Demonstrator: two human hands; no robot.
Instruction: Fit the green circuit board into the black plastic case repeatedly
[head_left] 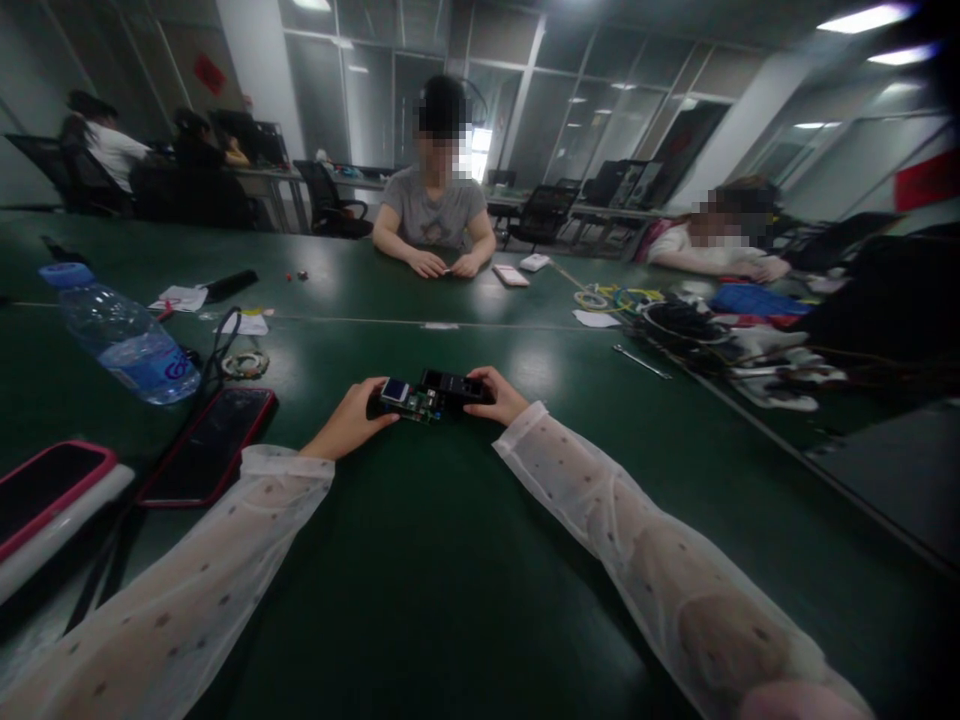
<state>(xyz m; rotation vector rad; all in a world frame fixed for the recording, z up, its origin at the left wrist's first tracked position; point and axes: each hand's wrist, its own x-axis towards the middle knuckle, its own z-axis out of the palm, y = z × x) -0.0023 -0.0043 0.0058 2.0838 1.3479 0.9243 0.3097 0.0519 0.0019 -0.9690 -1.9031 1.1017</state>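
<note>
Between finger and thumb my left hand (358,415) grips a green circuit board (420,402) that carries a small screen (395,390) at its left end. My right hand (496,396) is closed on a flat black plastic casing (454,384), pinched at its right end. Board and casing meet or overlap in the middle, just above the green table (420,560); whether they are joined I cannot tell. Sheer white dotted sleeves cover both my forearms.
At left are a water bottle (124,335), a red-edged phone (214,445), a pink-cased phone (52,490) and a cable coil (245,364). A wrench-like metal tool (642,362) and heaped cables (697,325) lie right. A person (435,210) sits opposite, another (712,240) at right.
</note>
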